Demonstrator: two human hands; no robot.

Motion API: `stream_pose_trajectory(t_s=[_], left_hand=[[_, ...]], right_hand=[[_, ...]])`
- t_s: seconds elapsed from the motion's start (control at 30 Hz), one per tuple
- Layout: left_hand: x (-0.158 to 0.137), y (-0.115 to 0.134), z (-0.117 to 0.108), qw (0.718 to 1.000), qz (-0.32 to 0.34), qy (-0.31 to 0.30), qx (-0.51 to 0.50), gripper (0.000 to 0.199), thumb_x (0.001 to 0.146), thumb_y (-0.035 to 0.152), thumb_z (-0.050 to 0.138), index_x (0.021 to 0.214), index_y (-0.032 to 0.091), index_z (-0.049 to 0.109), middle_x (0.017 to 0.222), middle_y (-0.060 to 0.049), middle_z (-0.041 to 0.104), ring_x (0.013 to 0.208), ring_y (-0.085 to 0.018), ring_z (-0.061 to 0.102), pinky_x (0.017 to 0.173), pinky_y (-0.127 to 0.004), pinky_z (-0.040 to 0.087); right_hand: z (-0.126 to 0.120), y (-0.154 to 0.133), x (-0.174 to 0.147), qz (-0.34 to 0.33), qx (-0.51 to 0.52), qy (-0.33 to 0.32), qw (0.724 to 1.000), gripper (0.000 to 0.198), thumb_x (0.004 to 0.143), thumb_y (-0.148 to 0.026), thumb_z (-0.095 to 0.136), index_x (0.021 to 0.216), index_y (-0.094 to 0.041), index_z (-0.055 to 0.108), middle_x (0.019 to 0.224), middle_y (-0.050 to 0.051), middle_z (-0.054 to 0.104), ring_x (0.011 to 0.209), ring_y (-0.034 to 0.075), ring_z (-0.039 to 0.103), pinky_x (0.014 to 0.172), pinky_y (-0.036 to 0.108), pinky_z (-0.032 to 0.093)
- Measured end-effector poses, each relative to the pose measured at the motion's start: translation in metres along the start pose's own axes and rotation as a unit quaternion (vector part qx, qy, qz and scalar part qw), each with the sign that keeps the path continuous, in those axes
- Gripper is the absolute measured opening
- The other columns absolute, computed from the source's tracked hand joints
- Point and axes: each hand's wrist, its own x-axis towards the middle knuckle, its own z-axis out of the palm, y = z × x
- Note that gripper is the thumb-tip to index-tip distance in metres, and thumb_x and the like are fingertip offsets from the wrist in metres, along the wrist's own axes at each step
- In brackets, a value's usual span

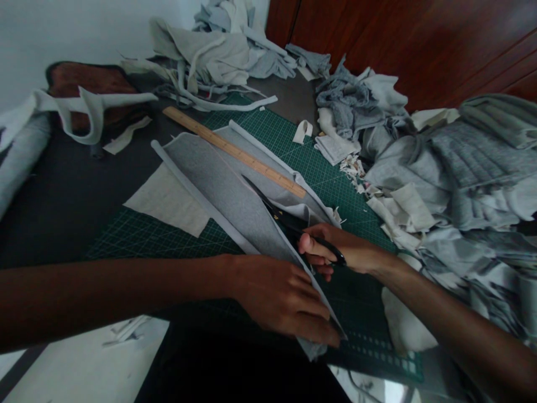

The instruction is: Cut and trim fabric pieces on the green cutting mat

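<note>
Black-handled scissors [289, 221] are in my right hand [329, 246], with thumb and fingers in the handles. Their blades lie along a cut line in a grey fabric piece [222, 184], pointing away to the upper left. My left hand [285, 296] lies across the near end of this fabric, its fingers closed together over the narrow cut part; a crumpled end shows below them. The thumb's grip is partly hidden. A wooden ruler [235, 150] rests on the far part of the fabric. Under everything is a green cutting mat [319, 168].
A pale cloth piece [168, 201] lies left of the grey fabric. Heaps of grey and cream scraps [419, 162] crowd the right side, with more cloth [222, 50] at the back. A brown pouch-like item [90, 84] sits at the far left beside white strips [88, 109].
</note>
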Motion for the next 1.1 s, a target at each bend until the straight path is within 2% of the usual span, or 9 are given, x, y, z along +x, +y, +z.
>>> stream_pose_trajectory(t_s=[0.1,0.27,0.4,0.57,0.77,0.93,1.1], left_hand=[[0.0,-0.001,0.0,1.0,-0.004,-0.007,0.003,0.03,0.106,0.019,0.052,0.125,0.018,0.075,0.115,-0.006,0.079,0.097,-0.016,0.074,0.087,-0.027,0.058],[-0.001,-0.001,0.001,0.999,0.013,0.029,0.021,0.028,0.105,0.018,0.056,0.124,0.013,0.075,0.118,-0.008,0.079,0.1,-0.017,0.075,0.087,-0.029,0.058],[-0.001,0.0,0.001,0.999,0.008,0.029,0.032,0.027,0.104,0.018,0.056,0.123,0.017,0.076,0.12,-0.006,0.079,0.108,-0.017,0.074,0.089,-0.027,0.059],[-0.001,0.0,0.0,0.999,0.004,0.042,0.01,0.025,0.102,0.017,0.059,0.12,0.017,0.077,0.123,-0.007,0.078,0.11,-0.017,0.074,0.091,-0.025,0.059],[0.0,-0.001,0.0,0.999,-0.016,0.015,-0.03,0.023,0.102,0.018,0.058,0.109,0.024,0.08,0.11,-0.004,0.08,0.11,-0.016,0.074,0.093,-0.022,0.058],[-0.001,-0.002,0.003,0.999,-0.011,0.052,-0.011,0.02,0.1,0.017,0.062,0.106,0.024,0.079,0.111,-0.004,0.079,0.105,-0.015,0.074,0.087,-0.022,0.058],[0.001,-0.001,0.001,0.999,-0.022,0.006,-0.045,0.025,0.103,0.016,0.056,0.112,0.022,0.079,0.103,-0.005,0.079,0.101,-0.016,0.074,0.096,-0.022,0.057]], right_hand=[[-0.003,-0.001,0.002,0.005,0.005,-0.009,1.0,0.07,0.075,-0.086,0.069,0.067,-0.021,0.042,0.055,-0.01,0.038,0.043,0.005,0.039,0.04,0.018,0.04],[-0.007,-0.003,0.001,0.023,0.014,-0.012,1.0,0.069,0.075,-0.085,0.071,0.071,-0.022,0.042,0.055,-0.012,0.036,0.042,0.004,0.036,0.039,0.017,0.039],[-0.012,-0.005,-0.001,0.039,0.022,-0.01,0.999,0.068,0.073,-0.083,0.074,0.076,-0.023,0.044,0.053,-0.013,0.035,0.041,0.004,0.033,0.037,0.016,0.037],[-0.019,0.0,0.001,0.037,0.02,-0.017,0.999,0.065,0.075,-0.078,0.078,0.077,-0.023,0.043,0.053,-0.013,0.036,0.041,0.004,0.035,0.036,0.016,0.037],[-0.02,0.001,0.002,0.04,0.023,-0.012,0.999,0.064,0.074,-0.072,0.082,0.075,-0.023,0.042,0.053,-0.013,0.037,0.04,0.004,0.035,0.036,0.016,0.038],[-0.017,-0.001,0.002,0.044,0.02,-0.005,0.999,0.063,0.074,-0.072,0.083,0.074,-0.023,0.042,0.052,-0.013,0.036,0.039,0.004,0.034,0.035,0.016,0.038],[-0.019,0.002,0.003,0.036,0.015,-0.008,0.999,0.061,0.076,-0.07,0.082,0.075,-0.023,0.043,0.052,-0.013,0.037,0.039,0.004,0.035,0.035,0.016,0.039]])
